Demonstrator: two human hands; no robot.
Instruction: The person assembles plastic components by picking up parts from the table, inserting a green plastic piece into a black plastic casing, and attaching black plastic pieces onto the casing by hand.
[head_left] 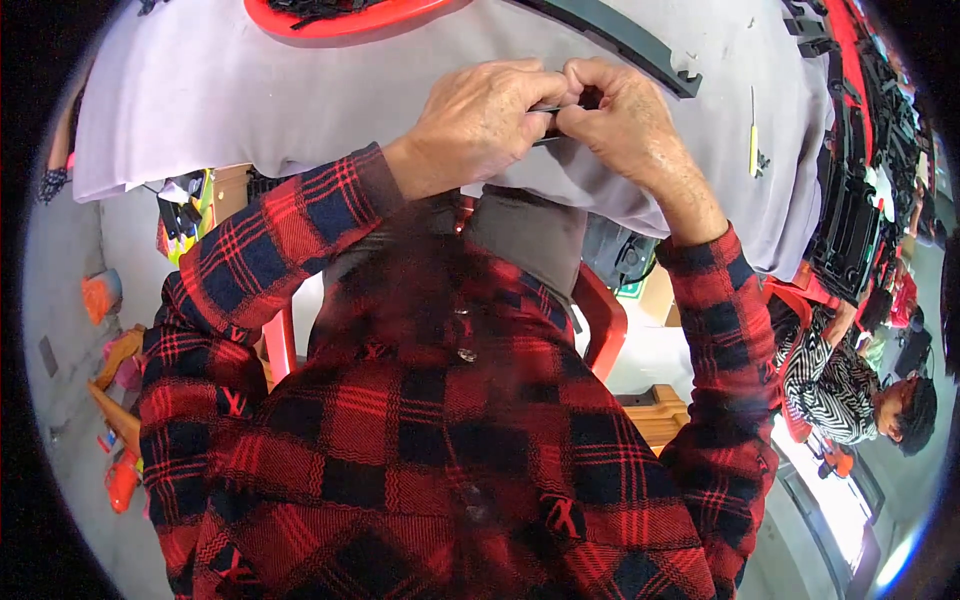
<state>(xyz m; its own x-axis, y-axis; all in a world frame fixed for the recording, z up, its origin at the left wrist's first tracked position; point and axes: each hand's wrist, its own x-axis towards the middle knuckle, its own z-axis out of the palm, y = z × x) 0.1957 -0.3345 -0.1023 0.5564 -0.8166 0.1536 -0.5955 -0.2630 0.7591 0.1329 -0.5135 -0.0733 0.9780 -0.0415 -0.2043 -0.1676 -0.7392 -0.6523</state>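
Observation:
Both my hands meet over the cloth-covered table, fingers closed around a small black part (549,137). My left hand (485,120) pinches it from the left, thumb against fingers. From the other side my right hand (630,122) grips it with thumb and curled forefinger. Most of the part is hidden by the fingers, so its exact kind cannot be made out. Just beyond my right hand lies a long black plastic strip (620,42) with a notched end. A thin tool with a yellow handle (753,150) rests on the cloth farther right, beside a tiny dark piece.
A red basin (340,24) holding black pieces stands at the far edge. Long black plastic parts (845,225) are heaped along the right. Another person (835,375) in a striped top sits at the right. A red chair (598,320) is under me.

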